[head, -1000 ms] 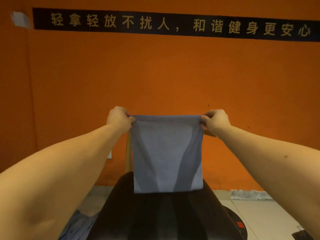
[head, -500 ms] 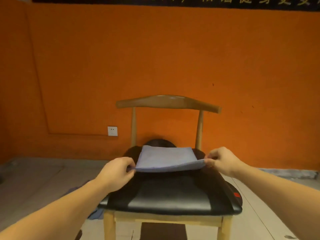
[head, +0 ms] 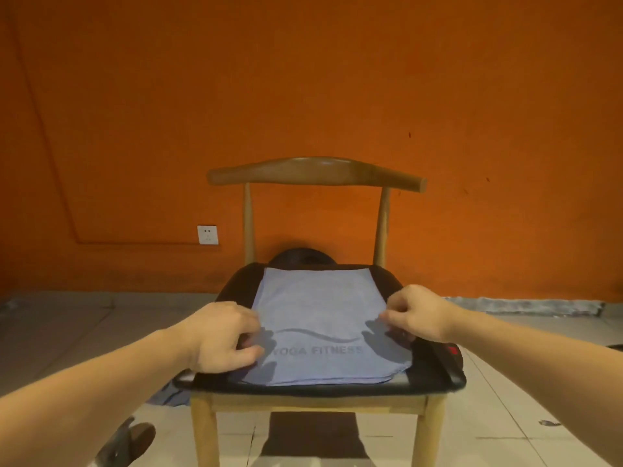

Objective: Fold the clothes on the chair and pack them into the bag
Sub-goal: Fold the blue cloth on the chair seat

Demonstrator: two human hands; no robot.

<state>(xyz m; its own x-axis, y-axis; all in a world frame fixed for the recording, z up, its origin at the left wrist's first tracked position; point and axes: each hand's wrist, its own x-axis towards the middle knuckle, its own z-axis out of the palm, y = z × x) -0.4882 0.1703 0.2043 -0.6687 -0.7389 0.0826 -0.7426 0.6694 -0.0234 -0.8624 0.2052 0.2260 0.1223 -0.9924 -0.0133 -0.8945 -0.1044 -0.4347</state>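
A folded blue-grey garment (head: 320, 318) printed "YOGA FITNESS" lies flat on the black padded seat (head: 435, 372) of a wooden chair (head: 317, 170). My left hand (head: 219, 338) is at the garment's left edge, thumb and curled fingers pinching the fabric. My right hand (head: 414, 313) is at its right edge, curled fingertips pinching the cloth there. No bag is clearly recognisable in view.
More blue cloth (head: 173, 396) lies on the floor by the chair's front left leg. A dark rounded object (head: 303, 257) sits behind the seat against the orange wall. A wall socket (head: 207, 234) is left of the chair. A dark object (head: 128, 443) lies on the tiles at lower left.
The garment went from hanging in the air between both hands to lying flat on the seat. Both hands came down and toward me with it.
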